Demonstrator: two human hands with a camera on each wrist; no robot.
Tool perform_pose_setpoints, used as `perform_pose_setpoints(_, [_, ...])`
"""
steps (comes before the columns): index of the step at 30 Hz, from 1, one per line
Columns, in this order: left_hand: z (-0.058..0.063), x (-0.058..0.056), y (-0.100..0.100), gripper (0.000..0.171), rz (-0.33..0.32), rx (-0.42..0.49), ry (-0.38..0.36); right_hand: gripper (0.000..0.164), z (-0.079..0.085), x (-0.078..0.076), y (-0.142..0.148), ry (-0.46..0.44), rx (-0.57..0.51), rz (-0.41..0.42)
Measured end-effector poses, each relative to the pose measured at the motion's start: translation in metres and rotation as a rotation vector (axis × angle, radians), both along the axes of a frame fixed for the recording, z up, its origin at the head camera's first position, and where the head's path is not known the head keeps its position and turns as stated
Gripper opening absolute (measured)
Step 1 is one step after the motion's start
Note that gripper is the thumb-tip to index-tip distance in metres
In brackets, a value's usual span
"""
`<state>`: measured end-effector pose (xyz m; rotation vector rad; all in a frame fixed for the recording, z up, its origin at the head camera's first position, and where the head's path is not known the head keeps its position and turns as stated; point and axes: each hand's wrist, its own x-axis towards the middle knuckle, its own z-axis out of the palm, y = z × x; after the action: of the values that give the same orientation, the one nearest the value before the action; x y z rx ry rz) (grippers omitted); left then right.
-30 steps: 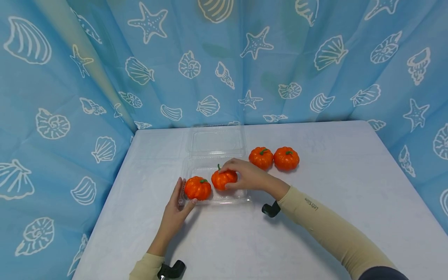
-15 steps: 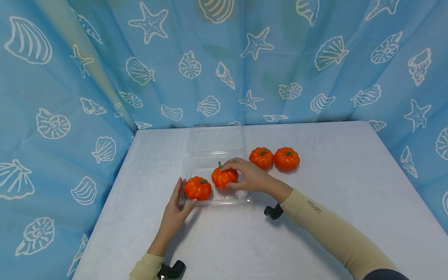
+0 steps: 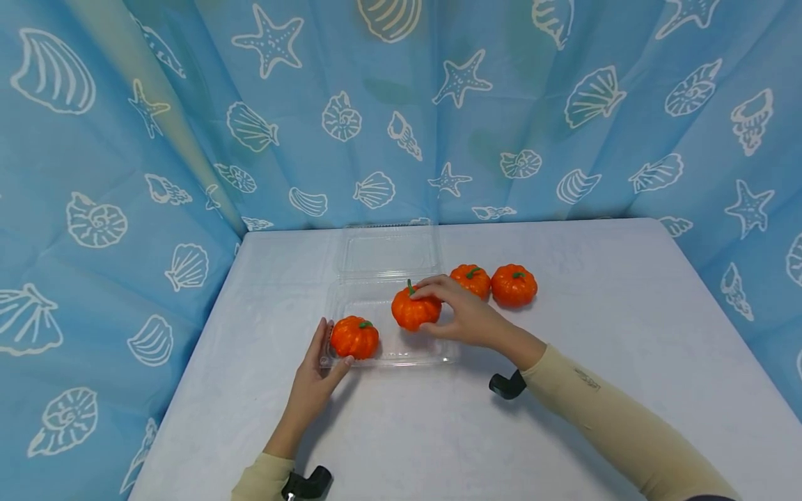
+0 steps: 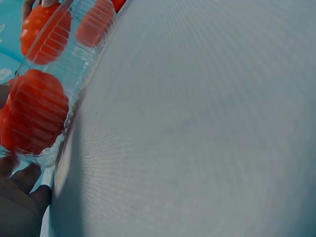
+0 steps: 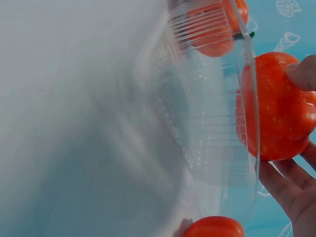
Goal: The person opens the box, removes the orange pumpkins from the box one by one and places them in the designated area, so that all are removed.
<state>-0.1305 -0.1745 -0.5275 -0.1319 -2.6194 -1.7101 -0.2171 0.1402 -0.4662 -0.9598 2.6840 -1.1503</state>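
Observation:
A clear plastic clamshell container [image 3: 388, 360] lies on the table with its lid folded back. My left hand [image 3: 312, 381] grips its near left corner, fingers along the left side and thumb at the front. Inside, beside that hand, sits an orange toy pumpkin [image 3: 354, 338] with a green stem. My right hand [image 3: 466, 313] holds a second toy pumpkin [image 3: 413, 310] between thumb and fingers, raised over the container's right half. In the right wrist view, the held pumpkin [image 5: 279, 108] shows partly above the container's rim and partly behind its wall.
Two more orange toy pumpkins, one [image 3: 471, 278] partly behind my right hand and another [image 3: 514, 286] beside it, rest right of the container. The white-covered table [image 3: 595, 292] meets a blue shell-patterned curtain [image 3: 401, 104] at its back edge.
My right hand has lifted its toy pumpkin and carried it a little to the right, away from the other pumpkin in the container. The left hand stays at the corner.

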Motion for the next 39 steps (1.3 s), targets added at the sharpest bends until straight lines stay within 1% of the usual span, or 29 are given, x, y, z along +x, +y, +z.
perform_pose_setpoints(4, [-0.001, 0.000, 0.000, 0.091, -0.002, 0.001, 0.003, 0.046, 0.004, 0.003, 0.009, 0.031, -0.029, -0.025])
perform_pose_setpoints(9, [-0.001, -0.001, -0.001, 0.091, -0.004, 0.006, 0.008, 0.049, 0.006, 0.007, 0.021, 0.049, -0.062, -0.063])
perform_pose_setpoints(13, [-0.002, -0.001, -0.001, 0.091, -0.005, 0.011, 0.007, 0.051, 0.003, 0.010, 0.032, 0.078, -0.060, -0.092])
perform_pose_setpoints(21, [-0.003, -0.001, -0.001, 0.090, -0.007, 0.005, 0.008, 0.051, 0.000, 0.017, 0.054, 0.133, -0.085, -0.123])
perform_pose_setpoints(24, [-0.003, -0.001, -0.001, 0.090, -0.002, 0.000, 0.005, 0.050, -0.001, 0.020, 0.061, 0.129, -0.085, -0.145])
perform_pose_setpoints(30, [-0.003, 0.000, -0.001, 0.089, -0.005, 0.003, 0.008, 0.047, -0.008, 0.025, 0.073, 0.079, -0.077, -0.188])
perform_pose_setpoints(34, [-0.004, 0.000, -0.001, 0.088, -0.008, 0.005, 0.015, 0.049, -0.016, 0.027, 0.079, 0.065, -0.082, -0.191])
perform_pose_setpoints(39, [-0.002, -0.001, -0.001, 0.089, -0.008, 0.005, 0.018, 0.051, -0.028, 0.030, 0.083, 0.065, -0.063, -0.189])
